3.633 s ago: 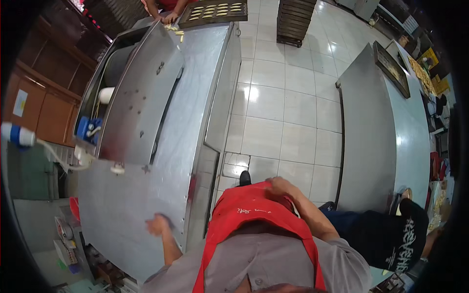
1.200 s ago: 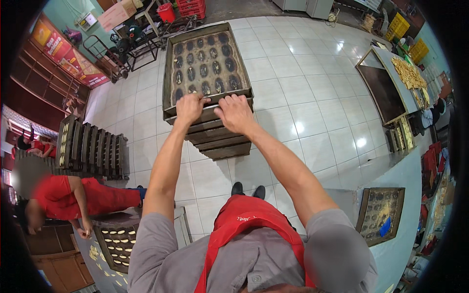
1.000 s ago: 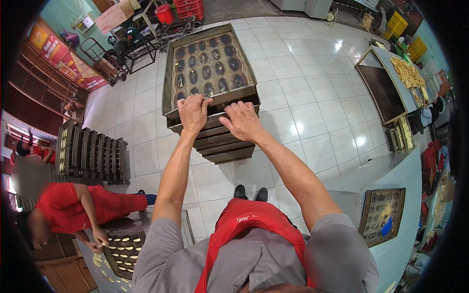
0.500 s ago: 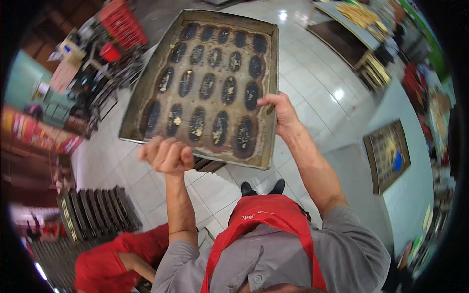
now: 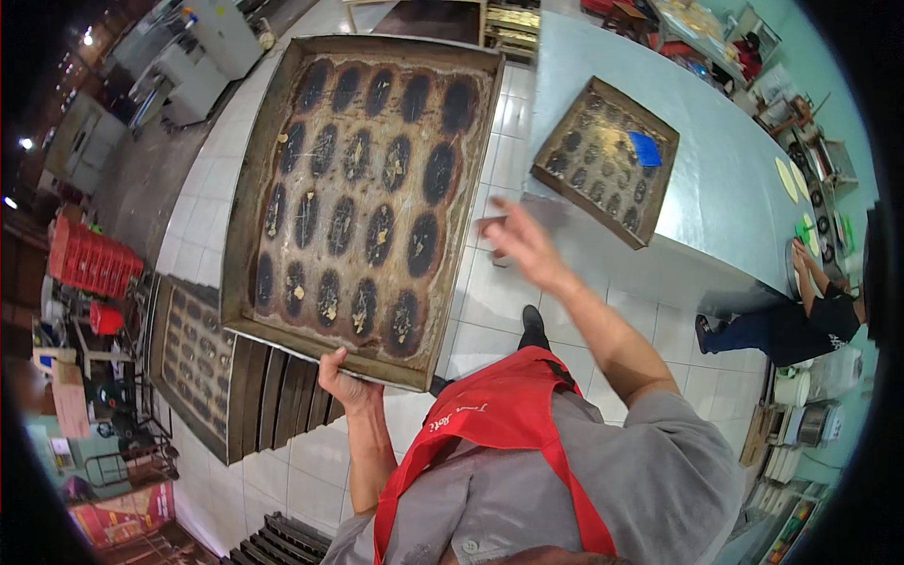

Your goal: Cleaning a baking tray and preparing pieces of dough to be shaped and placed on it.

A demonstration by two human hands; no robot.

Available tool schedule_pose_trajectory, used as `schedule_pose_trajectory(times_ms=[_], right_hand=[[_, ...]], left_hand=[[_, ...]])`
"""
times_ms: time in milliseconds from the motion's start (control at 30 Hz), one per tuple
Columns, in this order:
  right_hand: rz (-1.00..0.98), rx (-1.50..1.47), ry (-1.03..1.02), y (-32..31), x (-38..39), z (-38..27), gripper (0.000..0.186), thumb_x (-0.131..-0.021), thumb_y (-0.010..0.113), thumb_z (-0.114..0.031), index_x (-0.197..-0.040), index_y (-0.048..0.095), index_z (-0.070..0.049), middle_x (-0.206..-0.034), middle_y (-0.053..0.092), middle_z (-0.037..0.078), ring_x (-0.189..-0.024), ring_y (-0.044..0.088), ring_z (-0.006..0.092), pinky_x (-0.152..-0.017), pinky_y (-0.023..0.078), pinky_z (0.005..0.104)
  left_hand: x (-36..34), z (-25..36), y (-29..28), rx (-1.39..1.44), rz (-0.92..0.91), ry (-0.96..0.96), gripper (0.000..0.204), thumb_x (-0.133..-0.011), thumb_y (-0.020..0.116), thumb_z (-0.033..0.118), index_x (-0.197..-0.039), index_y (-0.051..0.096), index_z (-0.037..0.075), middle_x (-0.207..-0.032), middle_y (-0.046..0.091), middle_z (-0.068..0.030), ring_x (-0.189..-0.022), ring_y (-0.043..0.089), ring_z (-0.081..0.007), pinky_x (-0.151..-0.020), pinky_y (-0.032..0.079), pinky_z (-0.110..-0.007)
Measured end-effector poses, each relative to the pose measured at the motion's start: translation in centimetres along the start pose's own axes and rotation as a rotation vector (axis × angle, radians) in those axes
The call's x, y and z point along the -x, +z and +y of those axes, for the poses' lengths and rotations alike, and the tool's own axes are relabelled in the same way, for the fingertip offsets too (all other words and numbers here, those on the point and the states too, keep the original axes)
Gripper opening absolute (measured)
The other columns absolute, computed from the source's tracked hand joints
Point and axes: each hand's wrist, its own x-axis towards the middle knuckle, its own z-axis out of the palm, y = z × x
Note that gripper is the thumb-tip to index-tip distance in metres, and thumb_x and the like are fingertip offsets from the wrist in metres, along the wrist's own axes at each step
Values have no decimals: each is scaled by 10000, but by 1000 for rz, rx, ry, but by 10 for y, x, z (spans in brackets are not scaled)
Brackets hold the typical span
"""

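Grips the lower rim of the baking tray with the left hand, with the thumb hooked over the edge and the other fingers mostly hidden beneath. Holds the right hand just beside the tray's right wall, with loosely spread, blurred fingers. Keeps the tray left of centre, above the left fingers and left of the right ones.

From my end I see white tiled floor, a shiny table, pale green wall, lamps glowing left.
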Motion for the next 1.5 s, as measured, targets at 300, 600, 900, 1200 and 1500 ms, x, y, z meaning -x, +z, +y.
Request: schedule_pose_trajectory(times_ms=[300,600,900,1200,1500], right_hand=[[557,1320,371,-446,-294,-115,1009,-859,833,-426,-1466,318,194,-1267,618,401,-1229,594,551,-1092,478,539],[507,1255,615,-427,-330,-215,1017,-752,934,-471,-1431,434,98,-1339,681,282,-1189,700,414,-1011,568,485],[322,586,-304,-164,-193,-309,311,-1004,715,-356,-1156,707,-84,-910,716,175,-748,695,351,-718,567,431],[143,684,-950,-113,-236,-309,202,-870,742,-35,-1052,681,27,-910,703,160,-756,715,340,-664,595,426],[112,669,-1245,-102,-261,-337,111,-884,734,-59,-926,637,-27,-871,678,163,-733,672,351,-646,566,454]], left_hand=[[-28,25,317,-72,-33,129,643,-749,595,210,-1352,575,-14,-1222,669,-186,-1076,695,-350,-908,598,-504],[-38,23,429,-230,-104,274,691,-715,653,97,-1385,510,6,-1124,617,-118,-964,660,-251,-788,593,-351],[-49,-13,472,-274,-193,404,822,-622,654,3,-1425,479,-3,-1192,611,-108,-1024,638,-237,-838,560,-327],[-33,-22,474,-218,-234,300,860,-616,635,-10,-1453,440,-12,-1230,596,-107,-1095,634,-238,-936,549,-334],[-16,-26,468,-352,-304,347,888,-592,687,40,-1441,436,-27,-1255,600,-113,-1164,617,-240,-1048,498,-362]])
